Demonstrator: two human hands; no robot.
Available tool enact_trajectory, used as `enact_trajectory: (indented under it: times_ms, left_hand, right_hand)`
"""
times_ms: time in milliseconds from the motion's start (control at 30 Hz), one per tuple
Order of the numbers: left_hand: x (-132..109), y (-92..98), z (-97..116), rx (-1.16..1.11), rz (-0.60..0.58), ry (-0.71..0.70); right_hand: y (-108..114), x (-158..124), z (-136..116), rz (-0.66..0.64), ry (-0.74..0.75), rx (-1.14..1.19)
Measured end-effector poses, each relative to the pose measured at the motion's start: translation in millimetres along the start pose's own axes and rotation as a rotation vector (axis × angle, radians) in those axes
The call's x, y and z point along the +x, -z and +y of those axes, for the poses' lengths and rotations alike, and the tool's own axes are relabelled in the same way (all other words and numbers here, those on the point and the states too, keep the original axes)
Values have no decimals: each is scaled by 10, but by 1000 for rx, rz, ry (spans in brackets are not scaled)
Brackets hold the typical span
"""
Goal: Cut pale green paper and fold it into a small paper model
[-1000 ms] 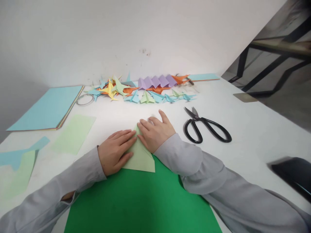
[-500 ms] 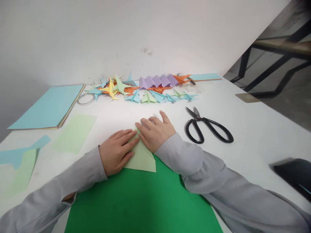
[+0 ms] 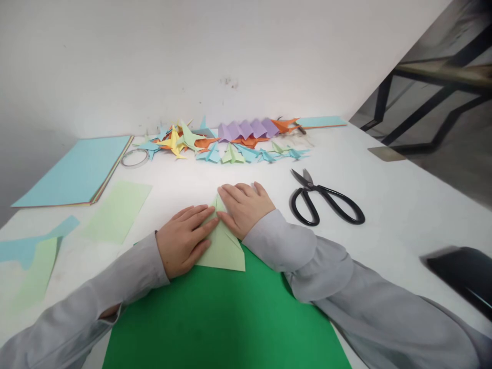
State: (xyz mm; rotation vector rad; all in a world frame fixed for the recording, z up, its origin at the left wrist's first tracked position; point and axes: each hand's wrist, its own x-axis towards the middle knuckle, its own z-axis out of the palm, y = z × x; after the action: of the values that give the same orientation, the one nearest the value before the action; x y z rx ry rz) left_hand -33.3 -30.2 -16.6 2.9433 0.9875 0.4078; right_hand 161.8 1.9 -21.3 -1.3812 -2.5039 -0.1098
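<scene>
The left hand [image 3: 184, 240] lay flat with its fingers straight and close together, pressing on the left part of a folded pale green paper [image 3: 226, 252]. The right hand [image 3: 245, 207] also lay palm down, fingers loosely bent over the paper's pointed top, just beside the left fingertips. Neither hand gripped anything. The one paper lay under and between both hands, its lower edge over one green sheet [image 3: 226, 318] on the desk [image 3: 388, 205]. One pair of scissors [image 3: 308, 182], blades slightly apart, lay just right of the right hand. Beyond both hands ran a heap of folded shapes [image 3: 192, 139], too many to count, with one purple pleated strip [image 3: 248, 129]. Left of the left hand lay one pale sheet [image 3: 117, 211]. Farther off were one paper stack [image 3: 75, 171] and one tape ring [image 3: 134, 158].
</scene>
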Motion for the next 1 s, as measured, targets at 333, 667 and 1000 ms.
enact_trajectory:
  times_ms: [333, 667, 1000]
  left_hand:
    - [-5, 2, 18, 4, -3, 20]
    - [-7, -7, 11, 26, 1, 5]
    - [-7, -6, 16, 14, 16, 16]
  right_hand:
    - [53, -5, -19, -19, 26, -46]
    - [36, 2, -16, -26, 16, -52]
    - [14, 17, -1, -21, -21, -8]
